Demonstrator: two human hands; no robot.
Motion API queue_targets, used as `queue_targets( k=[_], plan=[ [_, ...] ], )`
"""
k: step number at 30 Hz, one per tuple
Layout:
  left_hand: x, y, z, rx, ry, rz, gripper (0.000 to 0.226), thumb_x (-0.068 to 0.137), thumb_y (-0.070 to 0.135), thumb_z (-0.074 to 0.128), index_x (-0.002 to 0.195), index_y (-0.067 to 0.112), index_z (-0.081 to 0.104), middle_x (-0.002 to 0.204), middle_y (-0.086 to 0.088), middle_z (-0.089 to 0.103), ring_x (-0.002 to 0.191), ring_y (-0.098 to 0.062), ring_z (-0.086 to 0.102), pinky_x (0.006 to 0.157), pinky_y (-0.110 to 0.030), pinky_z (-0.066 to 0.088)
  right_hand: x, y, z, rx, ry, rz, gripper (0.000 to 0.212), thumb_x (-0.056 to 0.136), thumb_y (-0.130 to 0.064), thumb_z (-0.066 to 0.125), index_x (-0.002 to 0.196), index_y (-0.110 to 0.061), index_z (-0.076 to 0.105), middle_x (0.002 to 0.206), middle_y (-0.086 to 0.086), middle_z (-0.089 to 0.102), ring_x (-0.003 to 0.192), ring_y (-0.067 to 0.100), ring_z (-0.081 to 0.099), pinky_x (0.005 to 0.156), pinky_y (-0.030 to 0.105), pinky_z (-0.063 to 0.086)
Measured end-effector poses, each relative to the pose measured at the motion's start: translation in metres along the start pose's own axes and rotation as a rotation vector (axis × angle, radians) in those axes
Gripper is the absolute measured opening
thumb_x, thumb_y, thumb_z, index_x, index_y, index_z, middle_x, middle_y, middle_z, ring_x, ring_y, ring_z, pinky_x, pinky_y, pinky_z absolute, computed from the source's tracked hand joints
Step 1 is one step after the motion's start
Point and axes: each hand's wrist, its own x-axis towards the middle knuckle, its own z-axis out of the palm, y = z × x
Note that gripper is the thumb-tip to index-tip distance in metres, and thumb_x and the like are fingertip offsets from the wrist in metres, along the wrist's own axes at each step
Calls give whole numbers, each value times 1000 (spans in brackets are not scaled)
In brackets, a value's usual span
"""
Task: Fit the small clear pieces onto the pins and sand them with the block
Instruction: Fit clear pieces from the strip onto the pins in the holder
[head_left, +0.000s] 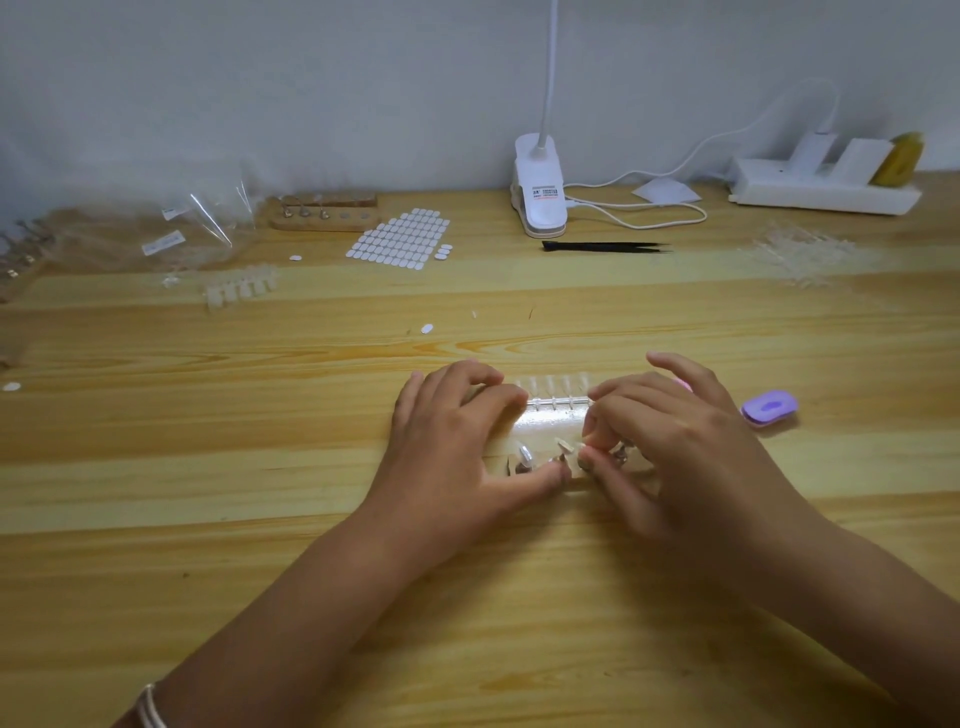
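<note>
Wood tabletop (260, 519). Far right: white power strip (810, 189). Far centre: clip lamp (540, 192). L hand (447, 447) grips the pin holder (545, 426) at near centre, fingers curled over its far edge, thumb on the near edge. R hand (675, 447) pinches a clear piece (563, 445) at the mid pin. Purple block (769, 408) lies just right of R hand, untouched. Second clear piece (525, 453) sits on the left pin.

Left hand (452, 441) and right hand (675, 447), both bare; the forearms (291, 597) behind the fingers are likewise bare. A thin, pale bracelet (150, 707) (apparently several slim strands) encircles the left forearm, far back from the fingers.
</note>
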Motion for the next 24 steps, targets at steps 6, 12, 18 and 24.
queue_targets(
  k=[6,12,18,24],
  plan=[
    [-1,0,0,-4,5,4,73,64,77,47,118,32,64,123,14,46,123,-2,35,116,-46,20,2,6,-15,123,-115,56,12,83,-29,74,85,-19,70,97,-10,73,129,16,57,121,55,20],
    [-1,-1,1,1,10,16,69,66,74,46,117,31,64,121,13,47,120,-3,37,115,-48,23,10,-6,-11,111,-69,43,13,82,-31,76,84,-18,74,98,-7,75,124,20,61,121,55,21],
    [-1,0,1,-1,22,12,66,66,71,43,113,30,65,121,12,47,119,-2,37,114,-47,23,12,-11,2,15,-39,0,15,79,-11,81,74,-10,68,79,0,72,109,26,69,115,61,30],
    [-1,-1,1,20,12,9,68,66,72,41,116,31,64,124,12,47,121,0,34,115,-47,21,13,-12,3,5,-30,-7,17,77,-9,82,72,-10,65,78,-1,72,107,24,70,115,57,30]
  ],
)
